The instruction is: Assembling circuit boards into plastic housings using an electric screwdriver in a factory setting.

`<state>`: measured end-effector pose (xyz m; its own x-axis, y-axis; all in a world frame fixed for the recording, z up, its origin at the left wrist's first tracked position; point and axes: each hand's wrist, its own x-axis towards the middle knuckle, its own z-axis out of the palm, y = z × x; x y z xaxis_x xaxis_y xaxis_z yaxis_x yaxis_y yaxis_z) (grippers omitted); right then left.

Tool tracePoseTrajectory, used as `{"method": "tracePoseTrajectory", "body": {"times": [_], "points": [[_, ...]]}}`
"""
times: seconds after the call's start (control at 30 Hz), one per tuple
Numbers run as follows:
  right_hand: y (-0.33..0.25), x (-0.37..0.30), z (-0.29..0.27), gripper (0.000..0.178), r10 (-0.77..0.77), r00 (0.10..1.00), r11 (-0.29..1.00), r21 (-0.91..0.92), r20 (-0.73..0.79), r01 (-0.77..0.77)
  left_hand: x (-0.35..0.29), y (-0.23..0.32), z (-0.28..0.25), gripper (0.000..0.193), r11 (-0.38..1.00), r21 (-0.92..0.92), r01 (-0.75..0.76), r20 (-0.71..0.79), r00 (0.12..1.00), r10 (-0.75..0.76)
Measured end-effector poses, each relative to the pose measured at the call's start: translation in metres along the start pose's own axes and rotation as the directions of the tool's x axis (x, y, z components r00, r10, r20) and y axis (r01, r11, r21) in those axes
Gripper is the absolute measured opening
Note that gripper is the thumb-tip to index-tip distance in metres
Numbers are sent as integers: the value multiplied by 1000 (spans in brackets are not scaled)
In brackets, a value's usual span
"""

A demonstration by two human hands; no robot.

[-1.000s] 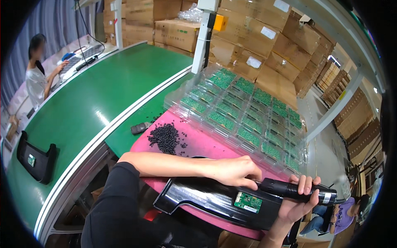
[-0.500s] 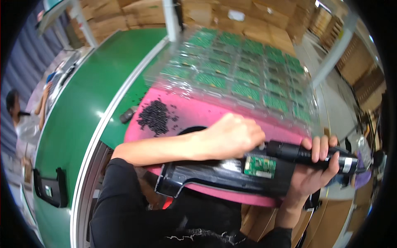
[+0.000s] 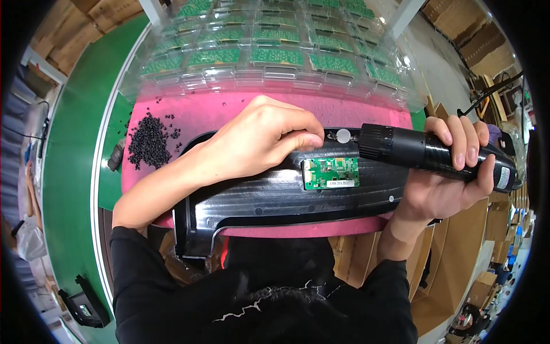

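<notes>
My right hand (image 3: 447, 166) is wrapped around a black electric screwdriver (image 3: 401, 146), held nearly level with its tip toward the left. A pale round disc (image 3: 343, 136) sits around the thin bit. Just left of the bit's end is my left hand (image 3: 275, 132), thumb and forefinger pinched together; whatever they may hold is hidden. Under both hands lies a long black plastic housing (image 3: 263, 200) with a curved cutout along its near side. A green circuit board (image 3: 331, 174) with a white connector and a white label rests in it, below the bit.
A pink mat (image 3: 195, 109) lies under the housing, with a pile of small black screws (image 3: 150, 140) at its left. Behind stand clear trays (image 3: 240, 80) of green boards. On the green bench (image 3: 80, 172) at left is another black housing (image 3: 86, 301). Cardboard boxes (image 3: 452, 269) stand at right.
The view has tilted and shifted, so the mat and trays appear higher and further left. My left fingers have drawn slightly away from the screwdriver tip, and the bit's disc now shows.
</notes>
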<state>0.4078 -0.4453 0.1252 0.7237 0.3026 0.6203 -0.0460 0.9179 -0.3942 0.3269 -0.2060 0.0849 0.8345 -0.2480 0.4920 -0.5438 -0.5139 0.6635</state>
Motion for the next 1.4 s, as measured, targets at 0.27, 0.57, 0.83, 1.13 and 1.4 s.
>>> {"method": "tracePoseTrajectory", "body": {"times": [0.27, 0.57, 0.83, 1.13, 1.4], "points": [[2, -3, 11, 22, 26, 999, 1000, -5, -47, -26, 0, 1, 4, 14, 998, 46, -34, 18, 999, 33], [7, -9, 12, 24, 75, 997, 991, -113, -12, -76, -3, 1, 8, 17, 991, 102, -82, 9, 997, 82], [4, -7, 9, 27, 122, 992, 987, -110, 40, -117, -4, 4, 5, 19, 976, 186, -115, -12, 993, 119], [-24, 1, 1, 25, 110, 992, 891, -448, 65, -69, -4, 4, 7, 12, 981, 194, -14, -11, 1000, 16], [-13, 4, -18, 24, 237, 972, 746, -644, 13, -173, -5, 10, 5, 21, 985, 135, 110, 290, 946, -146]]}}
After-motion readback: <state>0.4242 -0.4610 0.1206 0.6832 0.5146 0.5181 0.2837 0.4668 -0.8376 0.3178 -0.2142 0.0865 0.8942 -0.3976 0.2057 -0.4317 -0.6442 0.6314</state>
